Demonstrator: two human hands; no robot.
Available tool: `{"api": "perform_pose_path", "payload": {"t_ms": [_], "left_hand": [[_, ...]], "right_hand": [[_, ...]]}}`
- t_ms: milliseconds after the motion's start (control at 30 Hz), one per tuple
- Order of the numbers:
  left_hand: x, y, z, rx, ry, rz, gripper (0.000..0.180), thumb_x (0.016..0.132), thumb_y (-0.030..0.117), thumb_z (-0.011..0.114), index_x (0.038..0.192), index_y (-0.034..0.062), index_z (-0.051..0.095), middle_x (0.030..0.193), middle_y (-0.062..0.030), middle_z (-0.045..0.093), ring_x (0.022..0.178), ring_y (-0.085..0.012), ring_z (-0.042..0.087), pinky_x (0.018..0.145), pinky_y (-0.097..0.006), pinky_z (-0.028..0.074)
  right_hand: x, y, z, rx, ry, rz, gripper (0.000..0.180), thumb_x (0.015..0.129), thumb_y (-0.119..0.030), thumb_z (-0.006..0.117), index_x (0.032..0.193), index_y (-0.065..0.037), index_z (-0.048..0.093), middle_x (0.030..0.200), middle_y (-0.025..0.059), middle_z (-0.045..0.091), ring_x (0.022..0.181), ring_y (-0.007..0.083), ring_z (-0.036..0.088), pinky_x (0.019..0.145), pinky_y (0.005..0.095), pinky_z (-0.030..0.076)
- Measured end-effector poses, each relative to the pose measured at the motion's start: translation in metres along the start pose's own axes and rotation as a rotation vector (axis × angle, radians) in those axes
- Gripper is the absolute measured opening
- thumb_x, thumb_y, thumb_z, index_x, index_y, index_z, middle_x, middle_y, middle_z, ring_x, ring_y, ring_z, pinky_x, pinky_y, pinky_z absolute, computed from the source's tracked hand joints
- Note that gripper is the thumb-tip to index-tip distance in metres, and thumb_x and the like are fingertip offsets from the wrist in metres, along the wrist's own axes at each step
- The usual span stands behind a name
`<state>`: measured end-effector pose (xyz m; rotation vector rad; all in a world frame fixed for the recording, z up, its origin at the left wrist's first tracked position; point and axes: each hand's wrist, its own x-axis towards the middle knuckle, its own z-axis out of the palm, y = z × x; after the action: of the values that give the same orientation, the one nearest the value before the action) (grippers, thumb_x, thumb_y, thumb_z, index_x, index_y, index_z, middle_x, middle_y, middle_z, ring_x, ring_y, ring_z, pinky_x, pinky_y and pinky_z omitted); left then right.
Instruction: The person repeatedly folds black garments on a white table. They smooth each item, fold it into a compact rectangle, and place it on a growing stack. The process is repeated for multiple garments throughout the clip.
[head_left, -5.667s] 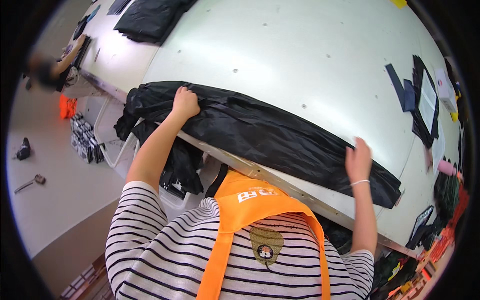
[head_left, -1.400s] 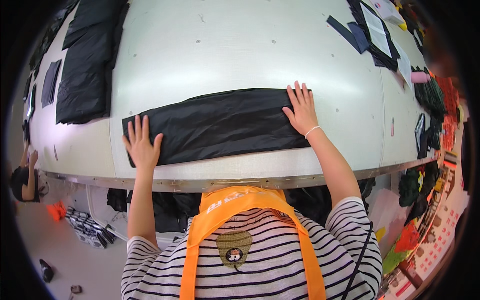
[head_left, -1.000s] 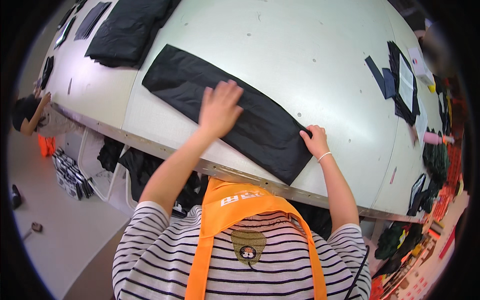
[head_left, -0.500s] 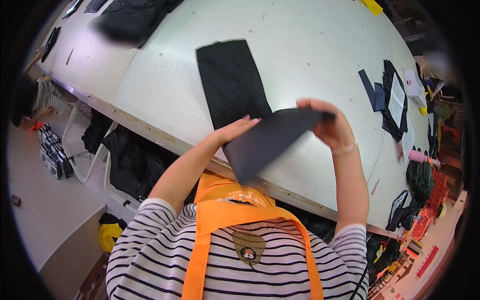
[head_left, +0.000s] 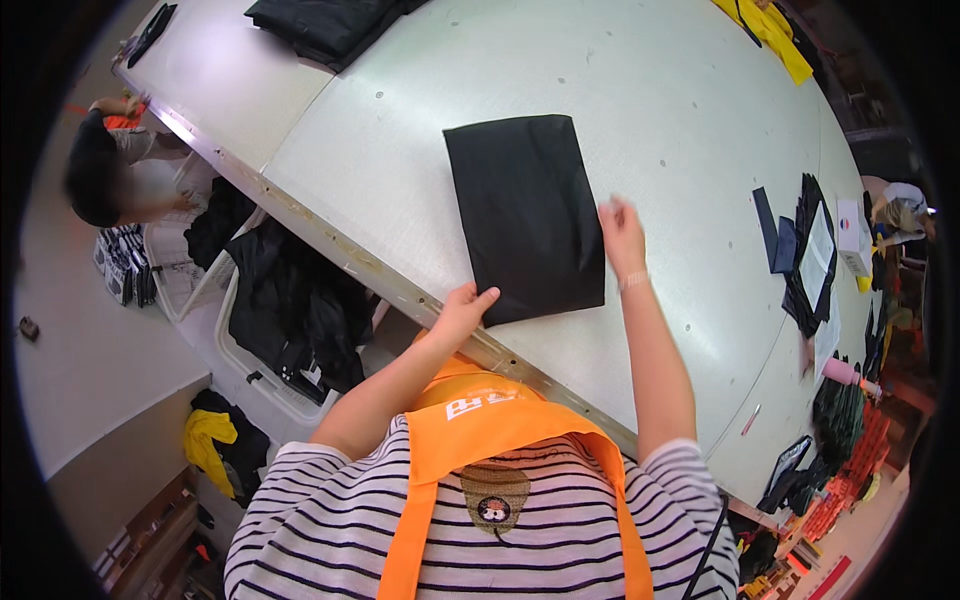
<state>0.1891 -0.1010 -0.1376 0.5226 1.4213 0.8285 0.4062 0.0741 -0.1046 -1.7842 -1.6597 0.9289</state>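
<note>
While we read this off the head view, lines run from the largest thing down to the smallest.

table: we see the pale grey table (head_left: 420,170) filling the upper frame, its metal-edged near side running from 10 o'clock down to 5 o'clock past the torso.

folded cloth: the black folded cloth (head_left: 527,215) lies flat on the table, just above frame centre, a neat rectangle with its long side running 12 to 6 o'clock.

step: we judge the fold is made and the piece is being flattened or squared; both hands are at its near end.

next move: we think it calls for a light, even press along the edges so the layers do not slip apart, then a clean two-handed lift or one more fold.

other stock: a black pile (head_left: 325,22) at 11 o'clock, yellow fabric (head_left: 770,30) at 1 o'clock, small dark cut pieces (head_left: 800,255) at 3 o'clock.

left arm: bare forearm rises from 7 o'clock; the left hand (head_left: 462,312) touches the cloth's near left corner, fingers loosely curled on the edge, pinching or pressing we cannot tell.

right arm: forearm near upright, from 5 o'clock; the right hand (head_left: 622,232) rests at the cloth's right edge, fingers extended, holding nothing.
</note>
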Motion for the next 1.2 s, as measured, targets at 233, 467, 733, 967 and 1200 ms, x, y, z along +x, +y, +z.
{"api": "perform_pose_path", "payload": {"t_ms": [233, 467, 733, 967, 1200], "left_hand": [[-0.014, -0.005, 0.044, 0.609, -0.725, 0.128, 0.056, 0.084, 0.05, 0.059, 0.101, -0.0029, 0.063, 0.085, -0.0155, 0.066, 0.075, -0.0215, 0.063, 0.068, -0.038, 0.048], [-0.009, 0.165, -0.04, 0.757, 0.197, 0.375, 0.043, 0.076, 0.041, 0.069, 0.097, 0.0045, 0.065, 0.081, -0.0159, 0.062, 0.082, -0.0285, 0.062, 0.071, -0.037, 0.049], [0.033, 0.135, -0.067, 0.832, 0.414, 0.776, 0.071, 0.073, 0.032, 0.073, 0.132, 0.0077, 0.042, 0.135, -0.0228, 0.039, 0.121, -0.0399, 0.041, 0.101, -0.043, 0.036], [0.103, 0.174, -0.196, -0.22, 0.126, -0.142, 0.055, 0.09, 0.048, 0.05, 0.123, 0.0039, 0.051, 0.117, -0.0099, 0.058, 0.101, -0.0221, 0.056, 0.089, -0.035, 0.043], [0.164, 0.205, -0.261, -0.72, -0.096, 0.139, 0.045, 0.092, 0.047, 0.045, 0.117, 0.0108, 0.055, 0.1, -0.0047, 0.063, 0.093, -0.0183, 0.057, 0.081, -0.035, 0.044]], "right_hand": [[-0.079, 0.053, -0.019, -0.306, 0.29, 0.058, 0.037, 0.086, -0.036, 0.06, 0.104, -0.003, 0.059, 0.091, 0.0167, 0.065, 0.091, 0.0344, 0.059, 0.084, 0.0417, 0.044], [-0.16, 0.079, -0.045, 0.352, 0.254, 0.568, 0.064, 0.088, -0.025, 0.061, 0.141, -0.005, 0.031, 0.116, 0.0204, 0.049, 0.102, 0.026, 0.052, 0.077, 0.0308, 0.047], [-0.113, 0.024, 0.016, 0.03, 0.099, 0.093, 0.078, 0.081, -0.006, 0.065, 0.146, -0.018, 0.025, 0.104, 0.0146, 0.053, 0.082, 0.0203, 0.055, 0.072, 0.0285, 0.048], [-0.037, -0.061, 0.085, 1.072, -0.165, 0.659, 0.054, 0.079, -0.012, 0.072, 0.126, 0.002, 0.046, 0.11, 0.01, 0.06, 0.098, 0.019, 0.059, 0.086, 0.0299, 0.047], [0.031, -0.152, 0.124, 1.487, -0.264, 0.588, 0.041, 0.084, -0.009, 0.058, 0.123, 0.003, 0.05, 0.122, 0.0134, 0.056, 0.113, 0.0273, 0.053, 0.098, 0.0391, 0.043]]}}
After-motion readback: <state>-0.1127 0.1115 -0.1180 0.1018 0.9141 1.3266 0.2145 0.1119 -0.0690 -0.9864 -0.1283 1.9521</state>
